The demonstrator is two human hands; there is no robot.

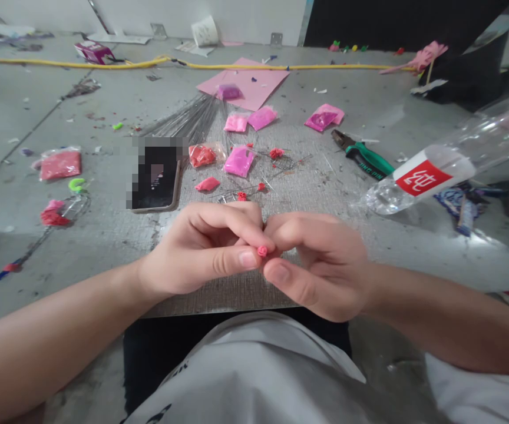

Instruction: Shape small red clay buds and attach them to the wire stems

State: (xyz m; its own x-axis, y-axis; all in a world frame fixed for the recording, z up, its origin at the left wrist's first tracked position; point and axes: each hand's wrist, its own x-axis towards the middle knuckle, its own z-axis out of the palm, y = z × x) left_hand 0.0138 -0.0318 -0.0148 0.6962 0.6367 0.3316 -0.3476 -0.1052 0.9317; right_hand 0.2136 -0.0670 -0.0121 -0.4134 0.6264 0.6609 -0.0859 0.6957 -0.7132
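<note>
Shirt [245, 371]: we see pale cloth closest to us, at the bottom middle of the frame.
Left hand [199, 247]: we pinch the tiny red curl [262, 251] with its thumb and pointing finger, left of the middle.
Right hand [325, 259]: its fingers bend in beside the curl, right of the middle; we cannot tell if they grip it too.
Tiny red curl: it sits just below the middle of the frame, at the tips of our fingers.
Phone [157, 179]: we spot it lying above our left hand, left of the middle.
Pink bag [238, 161]: it lies above our hands, near the middle, beside a red bag [201, 156].
Pliers [372, 159]: they have green and black handles, in the upper right.
Bottle [433, 171]: it is clear, with a red and white label, slanting across the right side.
Pink paper [265, 85]: we see it at the top middle, under a purple bag [228, 91].
</note>
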